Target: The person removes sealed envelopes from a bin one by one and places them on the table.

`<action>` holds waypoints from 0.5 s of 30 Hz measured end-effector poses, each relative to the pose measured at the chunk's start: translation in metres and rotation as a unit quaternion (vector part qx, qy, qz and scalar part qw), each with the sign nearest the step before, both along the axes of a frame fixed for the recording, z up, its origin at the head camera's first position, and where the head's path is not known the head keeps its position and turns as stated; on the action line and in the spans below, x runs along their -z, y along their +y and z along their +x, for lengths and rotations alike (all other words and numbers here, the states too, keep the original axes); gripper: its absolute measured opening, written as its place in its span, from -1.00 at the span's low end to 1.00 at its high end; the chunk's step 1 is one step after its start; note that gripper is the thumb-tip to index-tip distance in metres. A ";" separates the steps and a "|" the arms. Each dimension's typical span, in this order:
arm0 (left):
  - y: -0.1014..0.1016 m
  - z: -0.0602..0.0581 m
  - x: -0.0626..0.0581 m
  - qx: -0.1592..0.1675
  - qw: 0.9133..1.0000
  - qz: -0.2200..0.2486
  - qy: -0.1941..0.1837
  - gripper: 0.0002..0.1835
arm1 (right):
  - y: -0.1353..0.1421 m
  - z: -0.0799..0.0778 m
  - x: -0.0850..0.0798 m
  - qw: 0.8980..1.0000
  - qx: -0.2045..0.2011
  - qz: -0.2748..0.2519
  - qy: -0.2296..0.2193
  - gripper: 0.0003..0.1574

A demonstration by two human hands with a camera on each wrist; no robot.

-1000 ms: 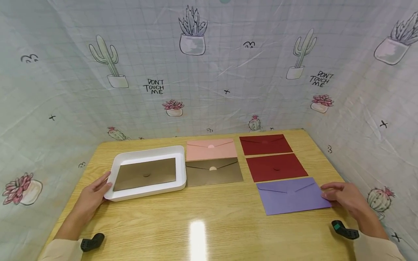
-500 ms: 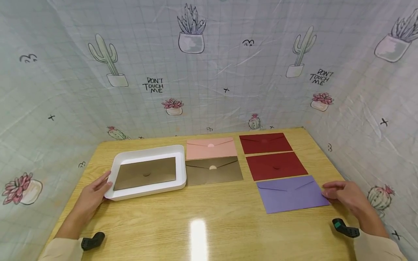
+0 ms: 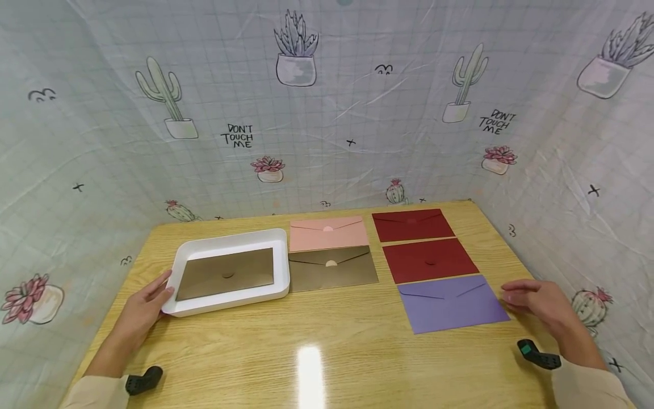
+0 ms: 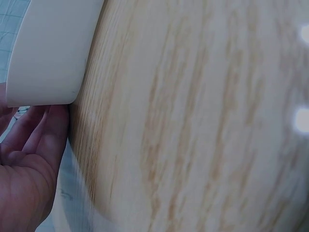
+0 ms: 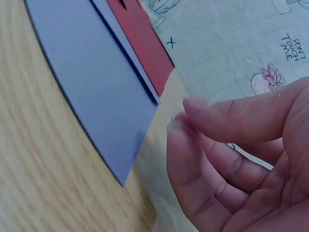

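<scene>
A white tray [image 3: 225,307] stands at the left of the table with a bronze envelope [image 3: 227,274] lying in it. My left hand [image 3: 138,312] grips the tray's left end, thumb at the rim and fingers low against the outside, as the left wrist view shows. At the right, a purple envelope [image 3: 455,307] lies flat on the table. Just off its right edge is my right hand [image 3: 544,309], fingers loosely bent and holding nothing. In the right wrist view the thumb and index fingertips are close together, apart from the purple envelope [image 5: 91,77].
A pink envelope [image 3: 329,236] and another bronze envelope [image 3: 332,272] lie right of the tray. Two red envelopes [image 3: 414,226] lie behind the purple one. Printed cloth [image 3: 327,113] walls in the table's back and sides. Black devices [image 3: 539,355] sit at both wrists.
The purple envelope has shifted slightly up and left, closer to the front red one. My right hand has let go of its right edge. My left hand stays at the tray.
</scene>
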State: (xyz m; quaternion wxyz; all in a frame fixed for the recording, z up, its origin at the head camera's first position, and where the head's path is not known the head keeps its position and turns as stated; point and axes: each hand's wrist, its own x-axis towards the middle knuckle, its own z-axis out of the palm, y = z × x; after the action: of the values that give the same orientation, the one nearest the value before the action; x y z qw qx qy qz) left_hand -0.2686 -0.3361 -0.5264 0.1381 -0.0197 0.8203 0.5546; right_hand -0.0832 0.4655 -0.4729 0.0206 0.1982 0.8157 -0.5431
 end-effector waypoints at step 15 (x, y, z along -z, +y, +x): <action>-0.001 0.000 0.000 0.005 1.000 -0.001 0.008 -0.25 | -0.023 -0.011 0.002 0.993 -0.052 -0.096 0.054 -0.59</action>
State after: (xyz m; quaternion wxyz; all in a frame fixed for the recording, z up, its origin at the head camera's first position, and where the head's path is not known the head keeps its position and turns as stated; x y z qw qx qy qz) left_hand -0.2687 -0.3370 -0.5267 0.1339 -0.0112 0.8222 0.5532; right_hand -0.0940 0.4428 -0.4749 0.0242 0.1232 0.7686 -0.6272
